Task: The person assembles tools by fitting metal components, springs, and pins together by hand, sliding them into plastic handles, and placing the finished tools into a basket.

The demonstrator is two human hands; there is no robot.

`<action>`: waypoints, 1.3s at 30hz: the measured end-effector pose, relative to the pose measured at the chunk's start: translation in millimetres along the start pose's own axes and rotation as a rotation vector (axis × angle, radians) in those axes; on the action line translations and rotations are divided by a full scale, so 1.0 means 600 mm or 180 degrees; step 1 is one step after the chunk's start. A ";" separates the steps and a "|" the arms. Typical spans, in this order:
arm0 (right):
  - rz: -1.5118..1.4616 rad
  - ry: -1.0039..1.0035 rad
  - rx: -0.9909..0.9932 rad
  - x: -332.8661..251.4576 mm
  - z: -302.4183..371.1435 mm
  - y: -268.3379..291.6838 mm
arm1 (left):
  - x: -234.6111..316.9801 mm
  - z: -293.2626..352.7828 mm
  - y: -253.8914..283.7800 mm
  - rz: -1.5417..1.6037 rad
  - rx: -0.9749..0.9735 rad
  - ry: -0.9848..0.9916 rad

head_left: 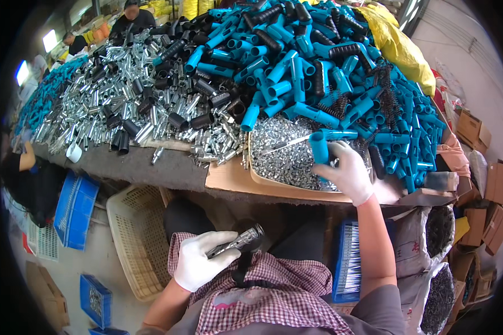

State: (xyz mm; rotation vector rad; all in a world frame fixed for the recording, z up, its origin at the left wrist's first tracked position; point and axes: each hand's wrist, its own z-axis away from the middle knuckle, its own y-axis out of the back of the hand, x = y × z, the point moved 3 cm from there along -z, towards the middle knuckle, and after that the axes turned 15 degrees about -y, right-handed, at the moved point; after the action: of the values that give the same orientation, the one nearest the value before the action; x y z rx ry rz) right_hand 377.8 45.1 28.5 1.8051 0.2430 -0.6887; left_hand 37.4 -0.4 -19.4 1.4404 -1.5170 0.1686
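Note:
My left hand (197,263), in a white glove, is closed round a shiny metal cylindrical part (239,242) above my lap. Its round end points up and right; the palm hides the rest. At the front of the table, my right hand (351,174), gloved too, grips a teal tubular handle (318,149) between thumb and fingers. This handle stands upright over a shallow tray (258,177) of small silver metal pieces. Behind it rises a heap of teal tubular handles (313,114), mixed with black grips and dark coil springs (384,89).
Left of the teal heap lie many silver metal parts (117,84) and black sleeves (179,121). A cream basket (120,223) stands below the table. At my right are a blue crate (337,279) of metal rods and open sacks (416,245). People (134,21) sit across the table.

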 end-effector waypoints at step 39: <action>-0.1059 -0.0215 -0.3090 -0.077 0.197 -0.105 | 0.009 0.002 -0.037 -0.0063 -0.1403 -0.0693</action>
State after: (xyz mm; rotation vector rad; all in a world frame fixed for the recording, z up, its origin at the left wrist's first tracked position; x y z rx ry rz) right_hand 270.3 -34.2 -19.3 0.8154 0.7062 -0.6878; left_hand 55.9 -11.2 -27.3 1.1432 -1.5909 -0.3277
